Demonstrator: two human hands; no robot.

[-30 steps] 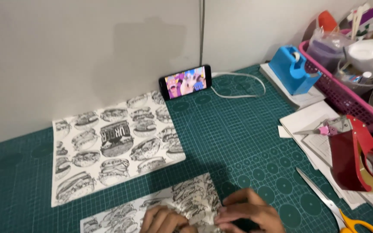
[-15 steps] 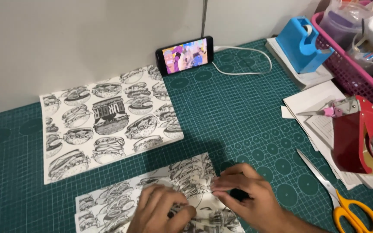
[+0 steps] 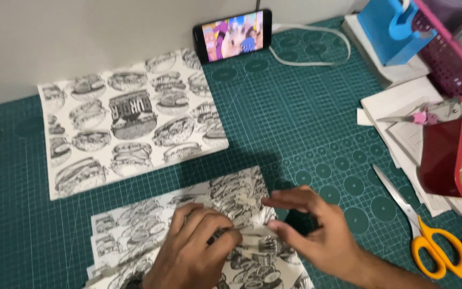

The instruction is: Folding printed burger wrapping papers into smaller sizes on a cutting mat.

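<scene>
Head view: left hand point(image 3: 191, 249) and right hand point(image 3: 316, 233), now higher in frame than a second ago, both pinched on the burger-print paper point(image 3: 225, 214) lying on the green surface point(image 3: 306, 123). Fold apparently under way. Second printed sheet point(image 3: 129, 120) beyond; scissors point(image 3: 429, 235) right.

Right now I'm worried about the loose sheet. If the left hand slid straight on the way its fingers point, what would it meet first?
The left hand points right along the burger-print paper. It would meet the right hand first, whose fingertips pinch the same fold, apparently close by.
</scene>
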